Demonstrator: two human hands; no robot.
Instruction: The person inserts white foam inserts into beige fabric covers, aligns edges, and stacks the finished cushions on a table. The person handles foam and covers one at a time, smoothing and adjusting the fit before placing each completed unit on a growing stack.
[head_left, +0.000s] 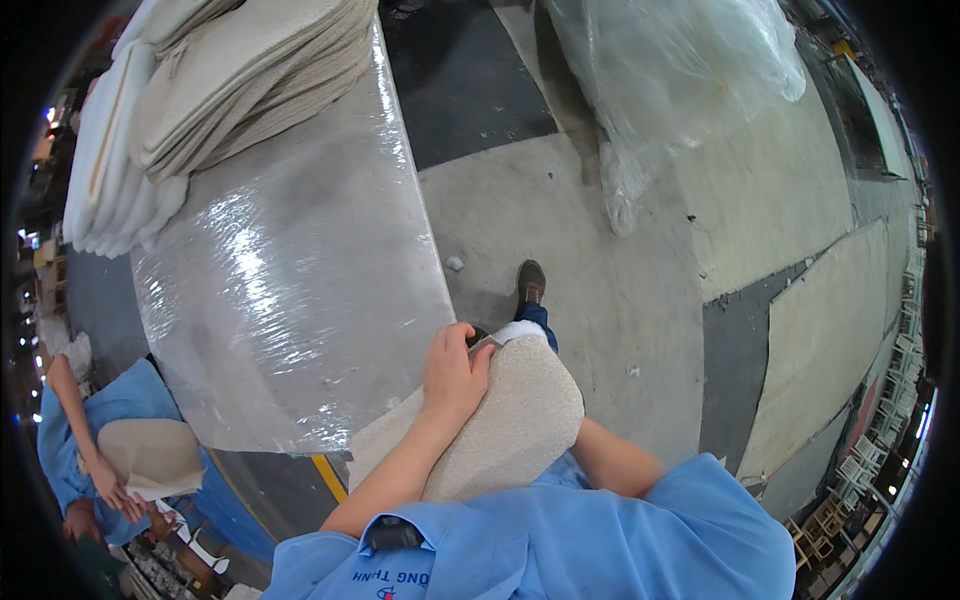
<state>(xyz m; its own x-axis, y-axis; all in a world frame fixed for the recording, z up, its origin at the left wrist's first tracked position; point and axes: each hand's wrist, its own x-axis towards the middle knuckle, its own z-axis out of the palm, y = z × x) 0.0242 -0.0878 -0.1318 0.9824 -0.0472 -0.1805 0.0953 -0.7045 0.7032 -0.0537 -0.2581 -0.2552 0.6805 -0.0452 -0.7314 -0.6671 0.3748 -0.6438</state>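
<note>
A beige textured cushion cover [515, 410] is held in front of my body, above the table's near right corner. At its far end a bit of white padding [522, 330] shows along the edge. My left hand [457, 375] grips the cover's far left edge, fingers curled over it and thumb on the near side. My right forearm [615, 460] passes behind the cover's right side, so the right hand and its fingers are hidden. Left of the cover, the plastic-wrapped table [300, 290] reaches close to my left hand.
At the table's far left lie a stack of beige covers [260, 85] and a stack of white pads [115, 160]. A clear plastic bag [690, 80] bulges at the far right. Another person [110, 430] in blue works at lower left with a beige piece [150, 455]. Flat sheets [820, 350] cover the floor at right.
</note>
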